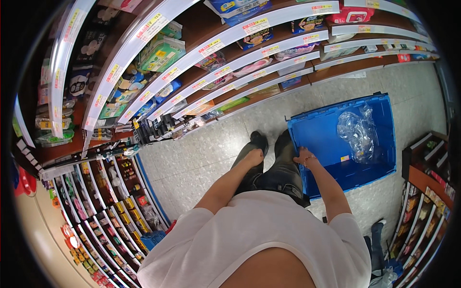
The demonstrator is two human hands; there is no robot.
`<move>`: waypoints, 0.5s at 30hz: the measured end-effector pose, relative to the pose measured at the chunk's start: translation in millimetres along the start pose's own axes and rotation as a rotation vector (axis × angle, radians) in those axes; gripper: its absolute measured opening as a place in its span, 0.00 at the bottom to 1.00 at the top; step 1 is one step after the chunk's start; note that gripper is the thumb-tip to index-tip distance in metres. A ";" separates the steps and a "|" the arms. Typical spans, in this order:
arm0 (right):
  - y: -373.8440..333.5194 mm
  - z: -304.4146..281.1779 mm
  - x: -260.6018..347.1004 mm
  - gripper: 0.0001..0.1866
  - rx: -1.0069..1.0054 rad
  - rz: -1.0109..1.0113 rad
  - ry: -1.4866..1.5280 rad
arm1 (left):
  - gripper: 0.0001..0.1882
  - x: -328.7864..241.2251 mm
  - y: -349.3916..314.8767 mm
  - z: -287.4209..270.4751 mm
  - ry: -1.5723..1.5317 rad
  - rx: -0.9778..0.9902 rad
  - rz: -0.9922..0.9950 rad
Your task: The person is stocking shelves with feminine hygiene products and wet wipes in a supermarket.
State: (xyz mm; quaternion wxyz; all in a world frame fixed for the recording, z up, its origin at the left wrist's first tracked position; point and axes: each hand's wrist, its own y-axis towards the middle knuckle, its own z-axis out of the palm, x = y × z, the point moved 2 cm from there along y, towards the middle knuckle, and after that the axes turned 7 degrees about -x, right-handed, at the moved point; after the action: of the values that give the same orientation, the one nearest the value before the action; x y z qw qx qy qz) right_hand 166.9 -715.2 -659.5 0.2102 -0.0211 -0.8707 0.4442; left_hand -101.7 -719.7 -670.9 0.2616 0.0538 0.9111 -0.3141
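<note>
My left hand (254, 157) is curled into a fist over my left leg, and nothing shows in it. On the near-left rim of a big blue plastic crate (314, 129), my right hand (305, 156) has its fingers bent over the edge; a thin bracelet circles that wrist. The crate stands on the floor to the right of my legs. Inside it lies crumpled clear plastic wrap (357, 132), close to the far right wall. A small label (345, 158) shows on the crate's inside.
Ahead, long curved shelves (269, 29) carry packaged goods, with a green pack (161, 54) among them. More shelving (103, 206) stands at lower left and a rack (427, 206) at right. Another person's leg (378, 240) shows at lower right. Pale tiles (192, 177) cover the floor.
</note>
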 end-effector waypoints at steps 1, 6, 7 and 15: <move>2.6 0.1 -0.6 0.39 -0.006 0.003 -0.002 | 0.08 3.3 -2.3 0.1 0.022 0.020 -0.009; 6.5 -3.3 8.9 0.36 0.161 0.092 -0.105 | 0.11 20.5 -16.5 -8.9 0.085 0.096 0.007; 6.3 -0.9 7.7 0.36 0.158 0.098 -0.102 | 0.11 24.3 -17.1 -10.6 0.144 0.144 -0.006; -3.3 3.0 11.0 0.31 0.056 0.195 0.036 | 0.27 73.2 -6.5 -38.6 -0.063 -0.275 -0.326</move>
State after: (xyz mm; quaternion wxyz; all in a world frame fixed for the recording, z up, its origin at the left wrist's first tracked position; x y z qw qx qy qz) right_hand 156.3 -717.0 -654.6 0.1823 -0.1078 -0.8479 0.4861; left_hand -183.3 -706.5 -679.0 0.2407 -0.1401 0.9334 -0.2263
